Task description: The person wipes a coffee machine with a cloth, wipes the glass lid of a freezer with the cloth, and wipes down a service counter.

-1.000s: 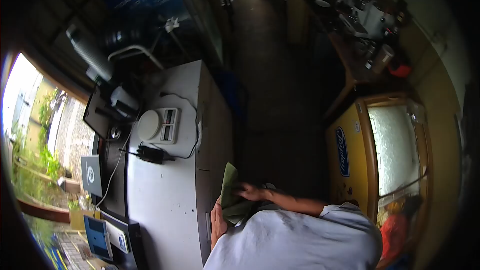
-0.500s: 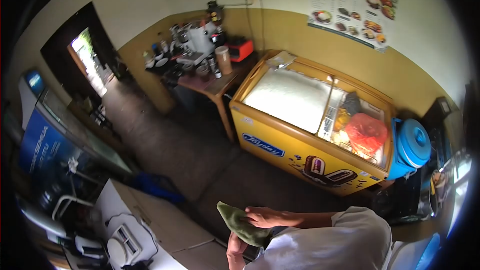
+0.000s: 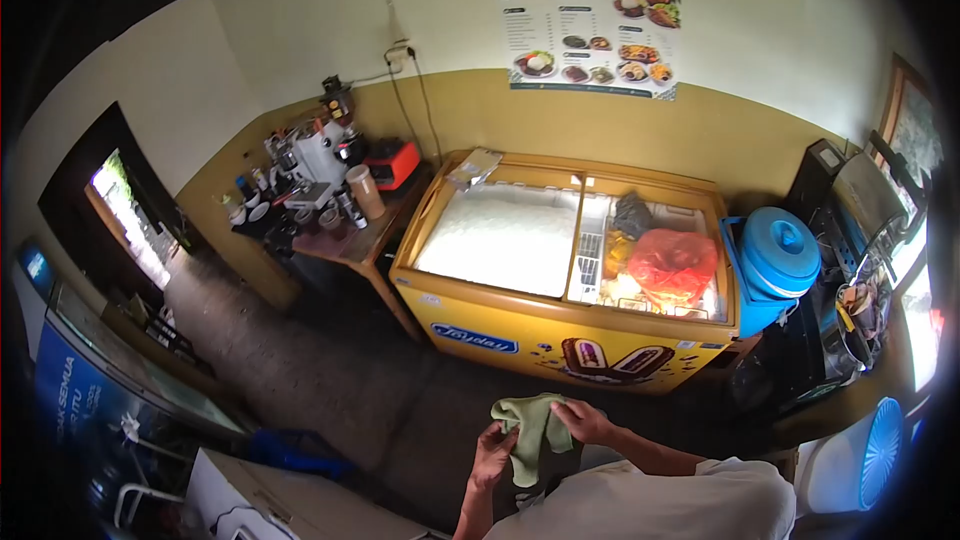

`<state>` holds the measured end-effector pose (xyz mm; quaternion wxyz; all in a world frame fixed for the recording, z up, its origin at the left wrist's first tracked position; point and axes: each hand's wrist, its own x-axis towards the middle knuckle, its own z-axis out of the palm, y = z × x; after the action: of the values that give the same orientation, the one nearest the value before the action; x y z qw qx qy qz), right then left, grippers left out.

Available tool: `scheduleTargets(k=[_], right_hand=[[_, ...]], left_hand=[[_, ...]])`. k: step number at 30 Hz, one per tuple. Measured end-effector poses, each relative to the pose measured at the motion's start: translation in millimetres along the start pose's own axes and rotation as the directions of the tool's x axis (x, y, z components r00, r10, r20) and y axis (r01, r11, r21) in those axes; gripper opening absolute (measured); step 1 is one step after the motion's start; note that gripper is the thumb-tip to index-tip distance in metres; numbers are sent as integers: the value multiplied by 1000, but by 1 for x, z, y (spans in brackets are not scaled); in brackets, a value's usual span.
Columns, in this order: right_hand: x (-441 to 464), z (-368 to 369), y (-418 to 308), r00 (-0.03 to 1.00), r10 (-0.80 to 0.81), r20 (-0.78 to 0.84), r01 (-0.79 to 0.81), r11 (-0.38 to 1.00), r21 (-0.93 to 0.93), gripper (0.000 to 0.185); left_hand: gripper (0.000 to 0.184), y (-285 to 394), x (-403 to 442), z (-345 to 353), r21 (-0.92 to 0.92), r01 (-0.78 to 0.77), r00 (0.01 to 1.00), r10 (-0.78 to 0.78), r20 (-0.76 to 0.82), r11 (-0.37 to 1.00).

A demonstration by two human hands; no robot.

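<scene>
A green cloth (image 3: 540, 432) hangs in loose folds between both hands, in front of the body at the bottom centre. My left hand (image 3: 492, 452) grips its left edge, with the fingers closed on it. On the right side, my right hand (image 3: 583, 421) pinches the cloth's upper corner. Below the hands the light shirt (image 3: 650, 505) shows. Beyond the cloth stands a yellow chest freezer (image 3: 560, 330) with a red plastic bag (image 3: 672, 265) inside.
A wooden table (image 3: 365, 240) at the left holds a coffee machine (image 3: 318, 155) and a red appliance (image 3: 392, 164). Beside the freezer is a blue cooler (image 3: 778, 255). A white counter (image 3: 240, 490) lies at the lower left, a white bin (image 3: 840, 470) at the lower right.
The view has swung from the white counter to the freezer and the wall menu. The cloth, bunched earlier, now hangs more spread between the hands, with the right hand at its upper corner.
</scene>
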<state>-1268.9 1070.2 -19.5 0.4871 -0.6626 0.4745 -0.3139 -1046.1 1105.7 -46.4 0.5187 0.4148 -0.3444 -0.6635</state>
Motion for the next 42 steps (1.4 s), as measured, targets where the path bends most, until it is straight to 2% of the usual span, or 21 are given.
scheduleTargets(k=[3,5,6,8,12,15,16,19,21,23,24,26,27,29,30,31,32,33,34,38,42], right_hand=[[8,-45,17,974,7,-225,9,998,67,28],[14,-81,33,936,6,-351,23,997,77,28],[16,-100,45,938,8,-346,-10,1000,-4,28],[25,-144,67,943,8,-332,-66,984,-165,28],[55,-239,90,946,-86,-314,-30,937,-348,32],[75,-320,64,935,224,-274,-298,916,-268,33],[87,-344,85,946,187,-265,-245,948,-206,34],[123,-413,79,947,86,-309,-144,975,-169,33],[164,-453,135,951,57,-304,-157,936,-316,34],[195,-461,150,881,118,-458,-384,745,-546,43],[211,-464,160,833,123,-540,-492,610,-620,48],[241,-440,249,778,-115,-618,-297,800,-522,59],[239,-419,255,774,-96,-626,-345,765,-544,63],[234,-360,254,784,13,-620,-432,730,-530,73],[226,-334,255,793,98,-602,-469,729,-499,77],[216,-307,268,791,-12,-611,-448,669,-593,78],[208,-289,279,787,-120,-605,-430,595,-678,78],[200,-284,278,823,-96,-559,-392,616,-683,78],[188,-278,271,857,-74,-510,-353,638,-685,78],[179,-303,253,905,-66,-421,-267,681,-681,80],[208,-333,256,728,127,-673,-568,662,-490,85]], left_hand=[[11,4,34,24,-45,-56,992,50,-114,997],[14,-25,73,13,258,-145,979,177,-105,955],[15,-29,87,20,414,-168,976,209,-57,895],[18,-30,117,44,685,-219,964,260,45,695],[26,-25,178,124,663,-292,952,280,128,690],[33,-21,232,180,707,-322,947,226,229,629],[38,-6,247,205,741,-172,982,52,182,649],[39,-32,324,238,708,-254,967,151,206,659],[40,-53,370,247,679,-149,989,98,113,719],[41,-107,414,230,620,-46,998,60,-2,783],[42,-127,419,222,652,-60,993,111,-37,756],[39,-175,426,187,770,-119,975,220,-28,626],[36,-192,431,169,843,-163,962,272,21,513],[33,-170,409,158,903,-95,974,-146,170,419],[34,-173,394,143,820,69,928,-339,157,569],[37,-181,377,129,707,256,838,-517,178,659],[36,-186,370,123,869,229,748,-650,132,440],[36,-190,363,118,970,125,639,-765,82,208],[36,-184,353,115,984,85,626,-777,71,158],[36,-147,353,126,953,68,769,-625,137,294],[37,-117,366,123,936,21,823,-538,183,351]])
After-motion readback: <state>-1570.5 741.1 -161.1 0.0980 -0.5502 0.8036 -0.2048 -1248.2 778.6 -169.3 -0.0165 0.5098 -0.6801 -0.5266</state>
